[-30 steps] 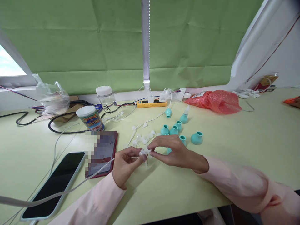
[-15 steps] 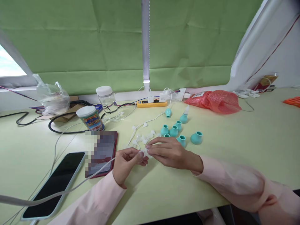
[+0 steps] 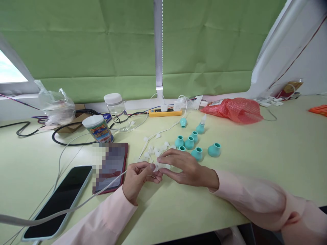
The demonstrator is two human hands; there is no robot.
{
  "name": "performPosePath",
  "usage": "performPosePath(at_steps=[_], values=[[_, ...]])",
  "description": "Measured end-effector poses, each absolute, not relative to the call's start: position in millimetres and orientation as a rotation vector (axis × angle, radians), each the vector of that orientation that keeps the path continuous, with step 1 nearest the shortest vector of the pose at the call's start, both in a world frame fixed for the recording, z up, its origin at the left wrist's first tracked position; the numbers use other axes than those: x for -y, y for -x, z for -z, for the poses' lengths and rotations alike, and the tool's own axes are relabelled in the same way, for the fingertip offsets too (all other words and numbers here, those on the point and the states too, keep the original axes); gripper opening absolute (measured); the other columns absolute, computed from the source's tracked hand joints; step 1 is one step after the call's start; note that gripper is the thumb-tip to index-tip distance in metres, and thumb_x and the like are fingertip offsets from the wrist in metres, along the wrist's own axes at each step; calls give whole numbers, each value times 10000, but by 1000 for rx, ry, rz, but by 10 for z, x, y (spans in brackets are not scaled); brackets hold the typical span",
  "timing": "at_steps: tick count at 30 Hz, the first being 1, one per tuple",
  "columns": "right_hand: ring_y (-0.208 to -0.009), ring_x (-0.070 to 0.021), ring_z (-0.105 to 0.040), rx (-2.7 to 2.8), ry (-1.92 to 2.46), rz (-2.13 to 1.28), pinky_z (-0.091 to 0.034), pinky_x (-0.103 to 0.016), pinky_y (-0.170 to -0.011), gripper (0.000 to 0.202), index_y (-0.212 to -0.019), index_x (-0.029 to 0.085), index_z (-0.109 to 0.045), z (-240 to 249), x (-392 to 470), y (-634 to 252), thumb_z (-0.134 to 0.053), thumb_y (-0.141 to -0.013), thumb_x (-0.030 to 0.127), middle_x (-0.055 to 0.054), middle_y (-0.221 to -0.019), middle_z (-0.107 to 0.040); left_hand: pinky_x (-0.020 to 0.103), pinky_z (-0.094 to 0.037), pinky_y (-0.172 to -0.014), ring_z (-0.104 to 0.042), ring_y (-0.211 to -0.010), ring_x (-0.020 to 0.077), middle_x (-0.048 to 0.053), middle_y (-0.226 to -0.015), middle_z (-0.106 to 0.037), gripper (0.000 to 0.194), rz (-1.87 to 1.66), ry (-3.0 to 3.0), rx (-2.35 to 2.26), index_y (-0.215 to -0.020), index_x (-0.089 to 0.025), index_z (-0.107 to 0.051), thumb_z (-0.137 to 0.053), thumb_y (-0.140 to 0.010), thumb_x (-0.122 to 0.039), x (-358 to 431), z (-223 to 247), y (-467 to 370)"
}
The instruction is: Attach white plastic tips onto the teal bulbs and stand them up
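Note:
My left hand pinches a small translucent white plastic piece between thumb and forefinger. Close on its right is my right hand, with thumb and fingers spread apart around the right side of the white pieces; whether a fingertip touches one I cannot tell. Behind the hands lies a loose scatter of similar small white pieces. Several teal rubber bulbs stand just past my right hand, most with their round mouths showing. One teal bulb carries a clear pointed tip.
At left lie a black-screened phone and a red-cased phone, a white cable crossing them. Behind are a printed canister, a clear bottle, a yellow power strip and a red bubble-wrap bag.
My right thumb and fingers have opened wider, showing more white plastic between the hands. My left hand stays nearly in place, keeping its pinch.

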State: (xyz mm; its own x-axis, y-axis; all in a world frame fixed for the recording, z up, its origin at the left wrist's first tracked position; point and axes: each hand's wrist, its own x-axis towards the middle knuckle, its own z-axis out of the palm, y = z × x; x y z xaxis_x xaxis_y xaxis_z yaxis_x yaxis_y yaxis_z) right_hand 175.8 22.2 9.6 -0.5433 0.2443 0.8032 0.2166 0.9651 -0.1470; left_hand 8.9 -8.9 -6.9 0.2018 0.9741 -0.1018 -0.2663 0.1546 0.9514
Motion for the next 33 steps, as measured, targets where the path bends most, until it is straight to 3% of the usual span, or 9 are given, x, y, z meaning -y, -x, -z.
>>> performPosePath(at_steps=[11, 16, 25, 28, 33], values=[[-762, -130, -553, 2085, 335, -138, -498, -244, -625, 270, -971, 146, -495, -40, -197, -1745, -584, -716, 141, -44, -779, -612, 238, -476, -468, -590, -447, 146, 82, -529, -656, 247, -1065, -999, -933, -551, -80, -617, -652, -623, -314, 78, 68, -77], [-781, -155, -530, 2147, 441, -151, -467, -278, -643, 282, -949, 158, -524, -248, -237, -1828, -601, -693, 246, -48, -794, -605, 241, -490, -494, -607, -497, 159, 83, -558, -664, 216, -1100, -968, -901, -583, -79, -633, -674, -600, -290, 81, 59, -91], [-680, -209, -501, 2666, 1341, 335, -276, -287, -559, 256, -672, 144, -569, -411, -557, -2112, -544, -675, 399, -66, -647, -572, 290, -501, -573, -629, -587, 195, 96, -634, -679, 193, -1109, -889, -858, -696, -96, -636, -712, -553, -200, 82, 83, -82], [-568, -161, -481, 2764, 1492, 341, -203, -263, -503, 246, -570, 143, -513, -358, -608, -2114, -497, -693, 356, -47, -571, -538, 300, -497, -583, -627, -597, 200, 102, -642, -678, 212, -1106, -884, -861, -701, -96, -637, -720, -538, -204, 79, 72, -88], [-540, -123, -449, 2763, 1407, 143, -180, -241, -464, 99, -610, 158, -475, -349, -607, -2133, -505, -644, 246, -10, -584, -522, 312, -483, -595, -613, -603, 197, 86, -643, -666, 277, -1101, -898, -865, -729, -107, -628, -739, -489, -190, 77, 62, -104]])
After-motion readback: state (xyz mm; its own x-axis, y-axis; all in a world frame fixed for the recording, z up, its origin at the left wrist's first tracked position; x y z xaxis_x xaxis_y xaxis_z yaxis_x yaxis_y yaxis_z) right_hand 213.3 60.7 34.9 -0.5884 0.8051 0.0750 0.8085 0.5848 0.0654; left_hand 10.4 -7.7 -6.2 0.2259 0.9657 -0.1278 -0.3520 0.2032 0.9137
